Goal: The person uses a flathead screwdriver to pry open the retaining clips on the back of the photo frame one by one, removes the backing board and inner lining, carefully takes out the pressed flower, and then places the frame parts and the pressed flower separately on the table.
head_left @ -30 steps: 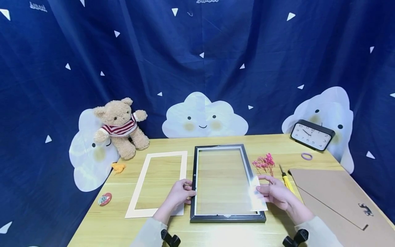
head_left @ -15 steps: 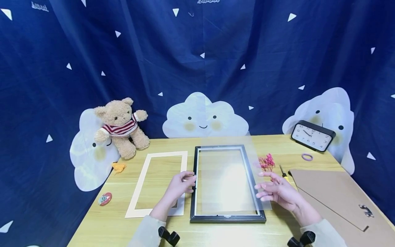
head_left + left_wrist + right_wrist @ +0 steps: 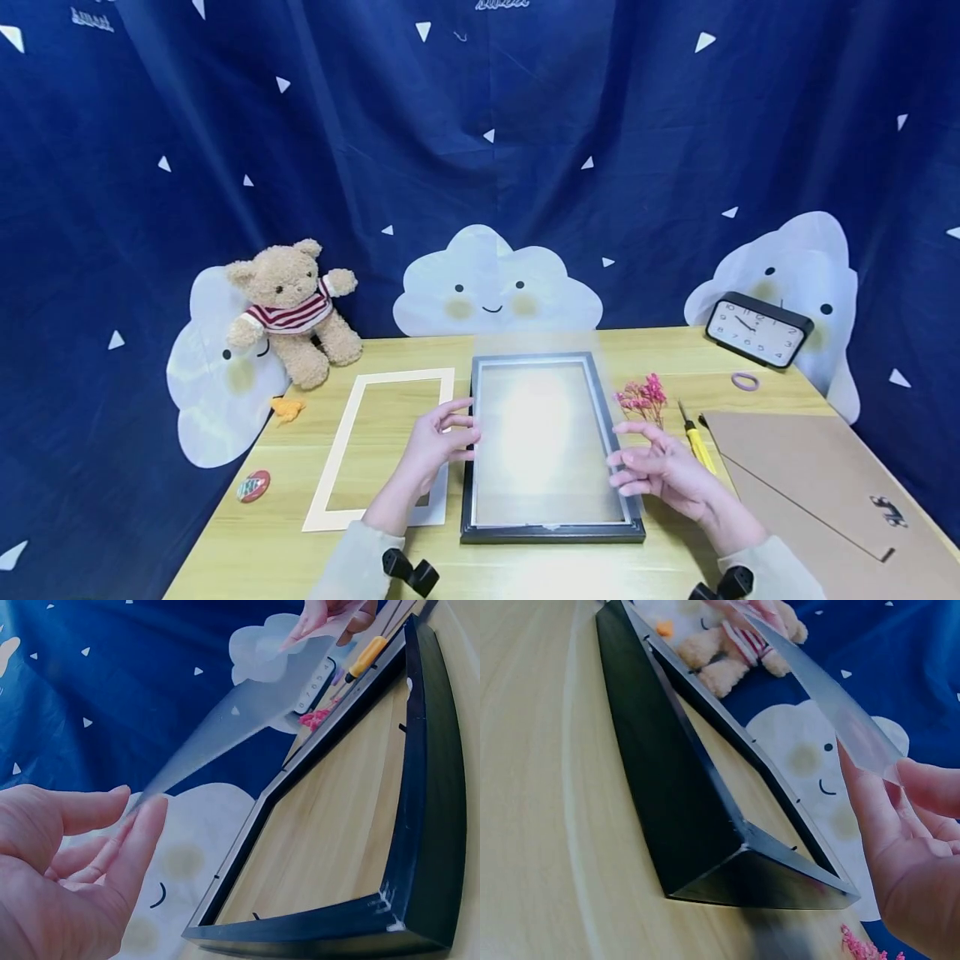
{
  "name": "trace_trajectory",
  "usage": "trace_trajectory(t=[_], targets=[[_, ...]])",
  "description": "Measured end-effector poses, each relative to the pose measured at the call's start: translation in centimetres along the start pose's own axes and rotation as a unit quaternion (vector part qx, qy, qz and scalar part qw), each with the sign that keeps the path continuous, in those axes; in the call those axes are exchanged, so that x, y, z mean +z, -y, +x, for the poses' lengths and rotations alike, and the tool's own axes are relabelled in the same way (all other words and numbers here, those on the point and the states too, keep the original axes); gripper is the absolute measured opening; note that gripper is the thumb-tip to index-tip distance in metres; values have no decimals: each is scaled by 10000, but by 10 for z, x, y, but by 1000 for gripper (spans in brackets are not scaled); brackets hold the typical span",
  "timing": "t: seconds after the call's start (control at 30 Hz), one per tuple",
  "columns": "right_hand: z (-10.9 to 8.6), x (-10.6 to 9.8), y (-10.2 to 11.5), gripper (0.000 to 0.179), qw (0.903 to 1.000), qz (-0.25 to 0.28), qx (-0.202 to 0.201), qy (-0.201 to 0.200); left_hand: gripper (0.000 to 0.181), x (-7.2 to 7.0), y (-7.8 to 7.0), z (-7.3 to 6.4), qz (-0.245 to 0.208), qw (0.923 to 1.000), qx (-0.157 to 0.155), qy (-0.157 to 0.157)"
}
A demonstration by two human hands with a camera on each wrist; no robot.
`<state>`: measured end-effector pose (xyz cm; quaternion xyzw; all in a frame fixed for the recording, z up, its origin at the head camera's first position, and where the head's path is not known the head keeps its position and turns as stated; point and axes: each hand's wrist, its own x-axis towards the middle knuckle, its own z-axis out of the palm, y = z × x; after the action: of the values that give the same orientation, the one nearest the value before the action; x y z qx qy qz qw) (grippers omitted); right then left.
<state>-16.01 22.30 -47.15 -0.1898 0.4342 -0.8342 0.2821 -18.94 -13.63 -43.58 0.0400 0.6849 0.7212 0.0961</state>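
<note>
A clear, slightly cloudy plastic sheet (image 3: 238, 720) is held above the black picture frame (image 3: 555, 534), apart from it in both wrist views. My left hand (image 3: 437, 442) pinches the sheet's left edge between thumb and fingers. At the opposite edge, my right hand (image 3: 667, 473) pinches it too; the right wrist view shows the sheet (image 3: 836, 701) between thumb and forefinger. Small dark tabs stick out along the inner edge of the frame (image 3: 667, 765), and wood shows through its opening. The sheet's outline is faint in the head view, where a bright glare crosses it.
A white mat (image 3: 335, 454) lies left of the frame. Pink dried flowers (image 3: 643, 397), a yellow-handled screwdriver (image 3: 699, 442) and a brown backing board (image 3: 817, 483) are at the right. Further back are a teddy bear (image 3: 288, 308), a clock (image 3: 757, 329) and a purple ring (image 3: 745, 381).
The sheet has come from the right side, low over the frame, to a place nearly lined up over it. Both hands have moved slightly up the frame's sides, and the right hand shifted left lately.
</note>
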Motion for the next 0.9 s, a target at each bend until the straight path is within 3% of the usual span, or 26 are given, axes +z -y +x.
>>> trace_trajectory(t=[0.2,0.43,0.6,0.9], targets=[[4,1,-3,40,9994,-327,96,102,58,-10,0,-5,-147,9998,-38,137],[8,2,-4,37,9981,-472,281,276,56,-38,1,-19,-473,9986,-60,227],[8,-1,-3,35,9978,-532,321,241,55,-70,4,-33,-484,9988,-91,59],[-6,-15,1,33,9981,-556,252,-54,50,-138,5,-71,-558,9952,-370,-712]])
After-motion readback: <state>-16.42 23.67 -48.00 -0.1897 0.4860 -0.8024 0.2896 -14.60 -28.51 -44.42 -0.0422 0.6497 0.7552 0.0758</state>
